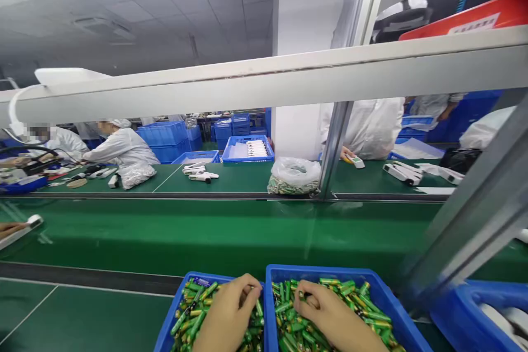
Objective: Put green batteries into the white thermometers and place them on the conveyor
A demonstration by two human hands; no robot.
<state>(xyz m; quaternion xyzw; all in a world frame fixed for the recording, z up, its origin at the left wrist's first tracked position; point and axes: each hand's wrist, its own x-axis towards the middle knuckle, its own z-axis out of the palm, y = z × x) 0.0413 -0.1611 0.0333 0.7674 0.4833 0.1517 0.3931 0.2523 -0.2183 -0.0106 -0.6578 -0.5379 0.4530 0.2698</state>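
My left grip [226, 313] is down in a blue plastic crate [206, 277] full of thin green batteries [193, 308]. My right grip [336, 319] is down in a second blue plastic crate [317, 270], just beside the first one. That crate is full of thin green batteries too. Both grips are bent over, and the fingers [305, 292] of my right grip touch the batteries. I cannot tell if either grip is holding a battery or just lying on top of the pile.

The two crates sit at the near edge of a green bench [82, 319]. Near on my right is a third blue crate [466, 324] with white things in it. Past my crates, a wide green belt [206, 236] runs from left to right. A long white bar [264, 82] crosses above it.

On the far green bench [239, 181] lie white plastic tools [202, 175] and a clear bag of batteries [293, 176]. Behind them is a blue crate of white pieces [247, 148]. Far off, people in white suits work at the bench, and one person [371, 129] holds a small white tool [355, 161]. At the left edge, another person's hand [10, 229] holds a long white thing [25, 229].
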